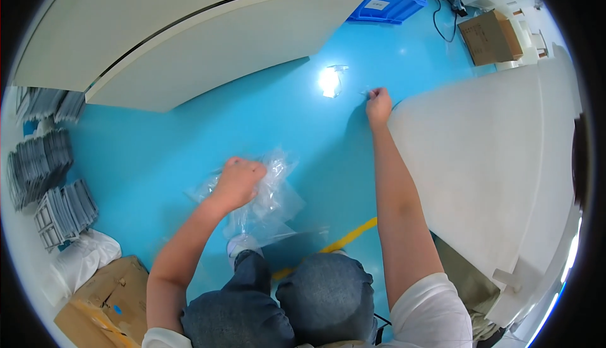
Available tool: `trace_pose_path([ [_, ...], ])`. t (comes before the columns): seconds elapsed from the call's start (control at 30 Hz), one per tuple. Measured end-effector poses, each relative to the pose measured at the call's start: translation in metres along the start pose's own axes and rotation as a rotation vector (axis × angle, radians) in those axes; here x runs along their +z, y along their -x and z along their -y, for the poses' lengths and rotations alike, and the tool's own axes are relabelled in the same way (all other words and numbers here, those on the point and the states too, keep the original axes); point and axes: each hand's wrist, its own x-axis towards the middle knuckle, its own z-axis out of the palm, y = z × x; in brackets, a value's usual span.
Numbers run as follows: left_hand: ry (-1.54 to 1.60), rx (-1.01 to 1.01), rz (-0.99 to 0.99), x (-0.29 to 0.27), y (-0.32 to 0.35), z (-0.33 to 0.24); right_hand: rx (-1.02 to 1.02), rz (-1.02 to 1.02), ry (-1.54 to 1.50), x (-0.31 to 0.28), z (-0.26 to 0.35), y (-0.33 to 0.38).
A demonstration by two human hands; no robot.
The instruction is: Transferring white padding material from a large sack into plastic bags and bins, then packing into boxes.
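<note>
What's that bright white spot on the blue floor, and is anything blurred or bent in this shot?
Head view: the white spot is glare from overhead light on the glossy blue floor; the left hand and its clear plastic bags look slightly motion-blurred; fisheye distortion curves the white table edges near the rim.

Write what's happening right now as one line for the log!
left hand: closed on crinkly clear plastic bags | right hand: closed at white table's edge, contents unclear | underfoot: glossy blue floor

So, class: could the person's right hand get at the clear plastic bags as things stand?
Probably yes, but not at once. The right hand is closed at the white table's edge, apart from the plastic bags that the left hand grips. Bare blue floor lies between.
</note>
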Motion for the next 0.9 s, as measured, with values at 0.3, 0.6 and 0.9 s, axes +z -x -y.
trace_pose_path([
  [0.3, -0.121, 0.1, 0.026, 0.021, 0.012, -0.059, -0.376, -0.102, 0.085, 0.043, 0.077, -0.005],
  [0.6, 0.023, -0.061, -0.393, 0.044, 0.038, -0.03, -1.042, 0.879, -0.169, 0.034, 0.063, 0.158],
  [0.9, 0.279, -0.32, -0.91, 0.085, 0.111, -0.038, -1.102, 1.129, -0.042, -0.015, 0.165, 0.284],
])
